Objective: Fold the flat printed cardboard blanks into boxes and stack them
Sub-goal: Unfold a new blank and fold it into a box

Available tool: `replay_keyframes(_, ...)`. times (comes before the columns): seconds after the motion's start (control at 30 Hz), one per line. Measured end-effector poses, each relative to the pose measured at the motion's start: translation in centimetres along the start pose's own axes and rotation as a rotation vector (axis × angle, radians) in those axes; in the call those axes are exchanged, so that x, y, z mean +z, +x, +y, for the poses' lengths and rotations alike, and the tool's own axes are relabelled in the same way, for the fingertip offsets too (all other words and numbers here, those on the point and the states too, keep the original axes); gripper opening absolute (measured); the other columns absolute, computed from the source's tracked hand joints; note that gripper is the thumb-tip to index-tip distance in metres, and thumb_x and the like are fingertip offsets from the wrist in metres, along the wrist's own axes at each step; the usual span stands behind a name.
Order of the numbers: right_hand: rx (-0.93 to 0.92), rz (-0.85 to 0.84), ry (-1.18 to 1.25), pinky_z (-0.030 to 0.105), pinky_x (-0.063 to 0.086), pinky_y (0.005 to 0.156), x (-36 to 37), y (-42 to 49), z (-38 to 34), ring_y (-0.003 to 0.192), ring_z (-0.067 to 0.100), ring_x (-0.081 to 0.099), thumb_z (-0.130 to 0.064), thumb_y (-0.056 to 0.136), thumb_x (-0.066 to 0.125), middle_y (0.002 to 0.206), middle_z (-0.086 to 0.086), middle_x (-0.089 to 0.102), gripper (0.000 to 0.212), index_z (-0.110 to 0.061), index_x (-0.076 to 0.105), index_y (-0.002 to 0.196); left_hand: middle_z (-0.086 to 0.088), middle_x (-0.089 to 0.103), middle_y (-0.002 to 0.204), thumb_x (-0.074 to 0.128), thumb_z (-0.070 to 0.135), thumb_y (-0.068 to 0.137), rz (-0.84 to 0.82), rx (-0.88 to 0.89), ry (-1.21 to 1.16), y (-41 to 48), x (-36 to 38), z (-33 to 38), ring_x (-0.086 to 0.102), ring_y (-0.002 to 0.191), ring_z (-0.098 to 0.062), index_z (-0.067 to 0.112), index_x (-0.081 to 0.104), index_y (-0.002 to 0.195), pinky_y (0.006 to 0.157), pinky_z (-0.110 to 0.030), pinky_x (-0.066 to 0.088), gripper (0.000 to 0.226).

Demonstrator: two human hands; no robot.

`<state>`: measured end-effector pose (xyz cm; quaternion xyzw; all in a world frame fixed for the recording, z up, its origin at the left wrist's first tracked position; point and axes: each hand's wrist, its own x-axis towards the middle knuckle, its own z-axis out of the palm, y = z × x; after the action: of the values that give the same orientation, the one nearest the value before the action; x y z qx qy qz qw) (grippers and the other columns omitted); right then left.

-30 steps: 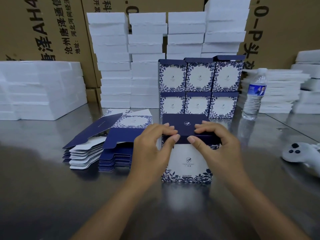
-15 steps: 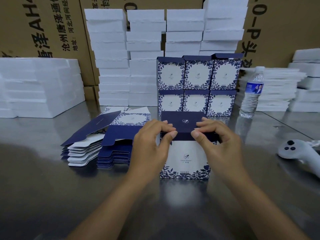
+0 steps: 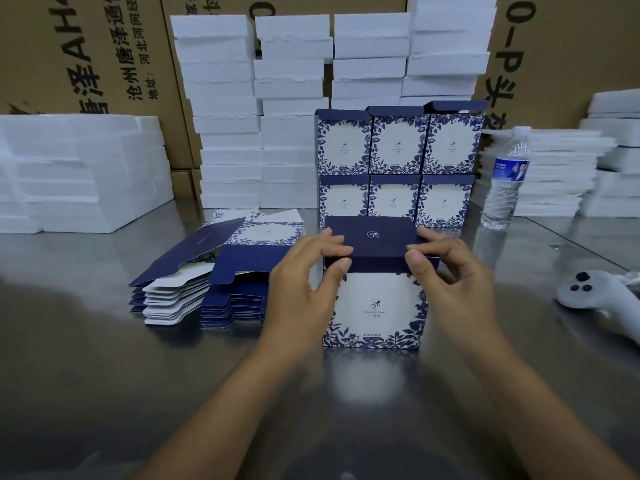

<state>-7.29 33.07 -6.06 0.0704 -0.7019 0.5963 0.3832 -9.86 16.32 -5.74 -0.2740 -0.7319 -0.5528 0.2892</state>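
A folded box (image 3: 375, 306), white front with blue leaf print and a navy lid, stands upright on the steel table in front of me. My left hand (image 3: 304, 285) pinches the lid's left front corner, fingers on top and thumb on the front flap. My right hand (image 3: 450, 282) pinches the right front corner the same way. Behind it, finished boxes (image 3: 398, 168) are stacked in two rows of three. Two piles of flat blanks (image 3: 214, 282) lie to the left of the box.
White foam blocks (image 3: 291, 109) are stacked at the back, a large foam slab pile (image 3: 79, 171) lies at the left, and more foam (image 3: 561, 174) at the right. A water bottle (image 3: 505, 178) stands right of the finished boxes. A white controller (image 3: 599, 299) lies at the right edge.
Both hands stay on the lid's front corners, and the lid lies flatter on the box now. My view has shifted slightly.
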Motion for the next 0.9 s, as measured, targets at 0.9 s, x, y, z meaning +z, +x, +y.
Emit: replay_keyframes(0.9, 0.002, -0.133, 0.162, 0.009, 0.038, 0.094, -0.4, -0.4, 0.8, 0.124, -0.003, 0.047, -0.033, 0.083, 0.053, 0.124, -0.021, 0.055, 0.018, -0.037, 0.071, 0.088, 0.016, 0.061, 0.111, 0.049, 0.003, 0.095, -0.104, -0.023, -0.121, 0.2, -1.2, -0.2, 0.051, 0.120, -0.001, 0.020, 0.064, 0.102, 0.104, -0.015, 0.036, 0.024)
